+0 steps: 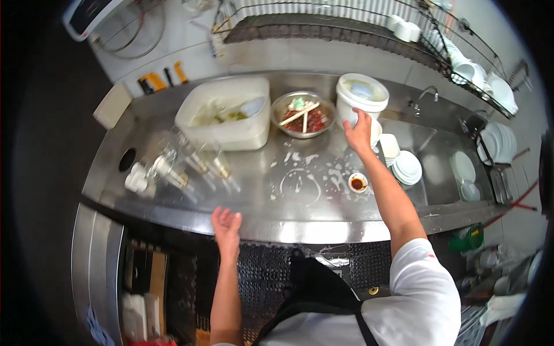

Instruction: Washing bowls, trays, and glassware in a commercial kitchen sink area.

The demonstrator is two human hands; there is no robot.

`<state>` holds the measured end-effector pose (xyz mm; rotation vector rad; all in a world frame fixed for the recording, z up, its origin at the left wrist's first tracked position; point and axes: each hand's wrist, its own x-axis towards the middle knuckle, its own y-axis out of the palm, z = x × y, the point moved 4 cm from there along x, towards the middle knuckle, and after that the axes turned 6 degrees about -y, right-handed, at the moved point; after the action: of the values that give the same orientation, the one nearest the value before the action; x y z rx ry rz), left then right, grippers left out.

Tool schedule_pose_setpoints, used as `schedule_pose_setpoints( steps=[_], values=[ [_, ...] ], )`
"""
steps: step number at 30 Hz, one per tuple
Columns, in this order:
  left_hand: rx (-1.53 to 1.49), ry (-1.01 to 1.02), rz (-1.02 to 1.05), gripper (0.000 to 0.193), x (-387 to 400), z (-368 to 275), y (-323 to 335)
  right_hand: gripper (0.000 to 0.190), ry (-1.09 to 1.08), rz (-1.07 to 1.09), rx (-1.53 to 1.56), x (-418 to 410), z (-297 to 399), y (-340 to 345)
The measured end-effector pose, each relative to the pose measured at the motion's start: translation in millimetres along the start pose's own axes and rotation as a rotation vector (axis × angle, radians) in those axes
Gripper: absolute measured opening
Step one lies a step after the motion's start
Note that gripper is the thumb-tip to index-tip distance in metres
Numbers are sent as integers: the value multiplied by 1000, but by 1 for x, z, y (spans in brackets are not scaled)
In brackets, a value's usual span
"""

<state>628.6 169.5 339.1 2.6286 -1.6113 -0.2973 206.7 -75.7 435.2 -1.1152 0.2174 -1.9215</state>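
My left hand (227, 227) hangs empty over the front edge of the steel counter (259, 190), fingers apart. My right hand (358, 129) is raised in front of a white plastic bucket (362, 97), fingers spread; a small part of what lies behind it is hidden, and whether it touches the bucket I cannot tell. White bowls (375, 132) stand just beside that hand. Left of the bucket, a metal bowl (304, 114) holds red food scraps and pale sticks. A large white plastic tub (225, 114) contains cloudy liquid. A small dish of dark sauce (358, 183) sits near my right forearm.
Several glasses (216, 164) and white cups (137, 178) stand at left, near a round hole (127, 160). Stacked white plates (407, 167) are beside the sink (437, 173), below a faucet (426, 97). A wire rack (324, 32) with crockery hangs above. Suds spot the counter.
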Motion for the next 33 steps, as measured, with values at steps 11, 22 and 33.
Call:
schedule_pose_setpoints(
  steps=[11, 22, 33],
  values=[
    [234, 117, -171, 109, 177, 17, 5, 79, 95, 546, -773, 196, -107, 53],
    [-125, 228, 24, 99, 259, 36, 27, 41, 83, 147, -333, 198, -80, 41],
    [-615, -809, 661, 56, 151, 69, 132, 37, 148, 355, 120, -95, 161, 136]
  ],
)
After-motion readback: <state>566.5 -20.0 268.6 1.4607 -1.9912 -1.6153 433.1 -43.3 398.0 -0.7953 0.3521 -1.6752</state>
